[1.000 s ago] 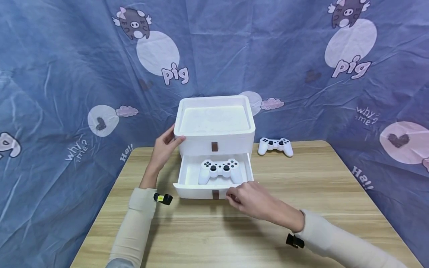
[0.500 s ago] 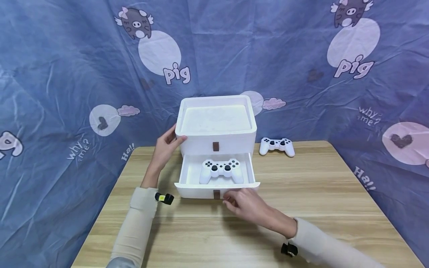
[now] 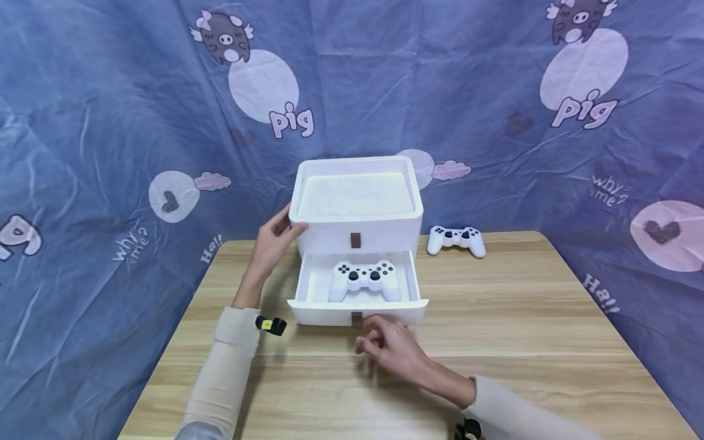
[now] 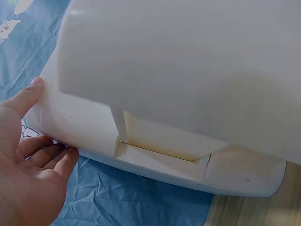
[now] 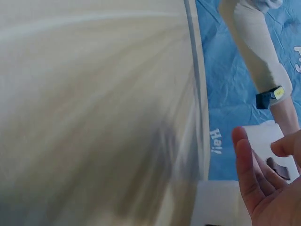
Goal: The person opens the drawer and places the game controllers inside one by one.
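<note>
A white two-tier drawer box (image 3: 324, 238) stands at the back middle of the table in the head view. Its lower drawer (image 3: 321, 315) is pulled out, with a white game controller (image 3: 363, 283) lying inside. My left hand (image 3: 269, 244) holds the box's left side, thumb at the front upper corner; the left wrist view shows thumb and fingers on opposite edges of the white side wall (image 4: 80, 117). Just below the drawer front, by its brown pull tab (image 3: 356, 319), is my right hand (image 3: 393, 348), fingers loosely bent, thumb apart and nothing held.
A second white controller (image 3: 456, 239) lies on the wooden table (image 3: 522, 318) to the right of the box. Shut above the drawer is an upper one with its own brown tab (image 3: 355, 240). A blue printed cloth (image 3: 363, 91) hangs behind.
My right hand has moved left and down from the right part of the drawer front, its thumb and fingers spreading. The left hand keeps its hold; drawer and controllers stay in place.
</note>
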Demonstrator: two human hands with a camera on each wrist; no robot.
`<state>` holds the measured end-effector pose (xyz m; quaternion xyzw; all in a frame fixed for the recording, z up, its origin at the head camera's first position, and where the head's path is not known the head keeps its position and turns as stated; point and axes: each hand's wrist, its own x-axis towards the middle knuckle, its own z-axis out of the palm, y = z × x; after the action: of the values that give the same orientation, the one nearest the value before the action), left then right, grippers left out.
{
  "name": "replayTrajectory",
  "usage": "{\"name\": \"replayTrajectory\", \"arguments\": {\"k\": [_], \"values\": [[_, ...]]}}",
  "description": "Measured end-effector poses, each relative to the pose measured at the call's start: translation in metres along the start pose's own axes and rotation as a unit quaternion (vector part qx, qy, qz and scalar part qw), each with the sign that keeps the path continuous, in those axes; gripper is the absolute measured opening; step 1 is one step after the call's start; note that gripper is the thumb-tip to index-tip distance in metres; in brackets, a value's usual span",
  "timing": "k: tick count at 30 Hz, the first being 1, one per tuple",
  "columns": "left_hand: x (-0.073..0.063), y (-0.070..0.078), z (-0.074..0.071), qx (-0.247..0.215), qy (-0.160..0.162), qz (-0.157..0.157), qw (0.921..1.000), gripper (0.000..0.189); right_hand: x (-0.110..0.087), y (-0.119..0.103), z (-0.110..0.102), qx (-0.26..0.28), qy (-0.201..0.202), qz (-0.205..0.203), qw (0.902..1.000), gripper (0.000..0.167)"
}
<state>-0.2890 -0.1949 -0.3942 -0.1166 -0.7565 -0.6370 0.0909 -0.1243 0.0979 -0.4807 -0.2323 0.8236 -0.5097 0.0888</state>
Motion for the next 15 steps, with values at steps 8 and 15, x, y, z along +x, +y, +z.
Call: {"name": "replayTrajectory", "arguments": {"k": [8, 15], "values": [[0.001, -0.002, 0.001, -0.003, 0.001, 0.003, 1.0000, 0.077, 0.002, 0.001, 0.007, 0.093, 0.029, 0.018, 0.9950, 0.023], [0.001, -0.002, 0.001, -0.009, -0.002, 0.001, 1.0000, 0.075, 0.008, 0.001, 0.014, 0.173, 0.078, 0.040, 0.9811, 0.030]]}}
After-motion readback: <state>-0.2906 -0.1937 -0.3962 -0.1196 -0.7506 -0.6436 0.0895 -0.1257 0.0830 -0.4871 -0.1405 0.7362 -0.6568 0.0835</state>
